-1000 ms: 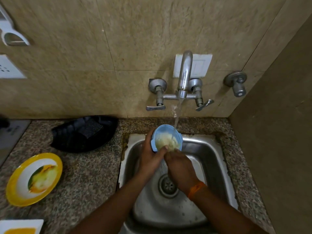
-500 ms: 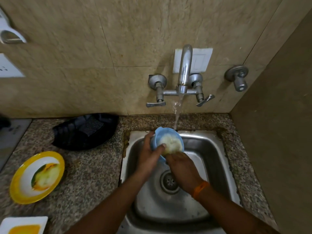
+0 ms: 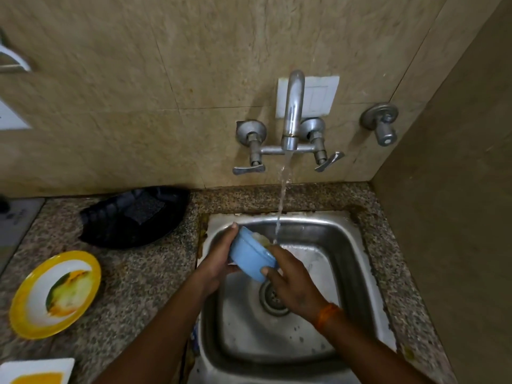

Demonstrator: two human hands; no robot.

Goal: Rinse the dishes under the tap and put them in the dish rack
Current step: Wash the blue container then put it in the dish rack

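**Blue bowl tilted under the running tap**

While water falls from the chrome wall tap (image 3: 292, 112), both hands hold a smooth blue plastic bowl (image 3: 250, 257) at centre frame, over the steel sink (image 3: 343, 253). Left hand (image 3: 219, 261) cups its side, fingers curled round it; right hand (image 3: 291, 281) grips the rim, thumb underneath. Pale residue shows inside the bowl. On the speckled granite bench (image 3: 138, 286), lower left, sits a yellow-rimmed plate (image 3: 55, 293) smeared with food; a black ribbed tray (image 3: 133, 214) lies behind. No writing is legible.
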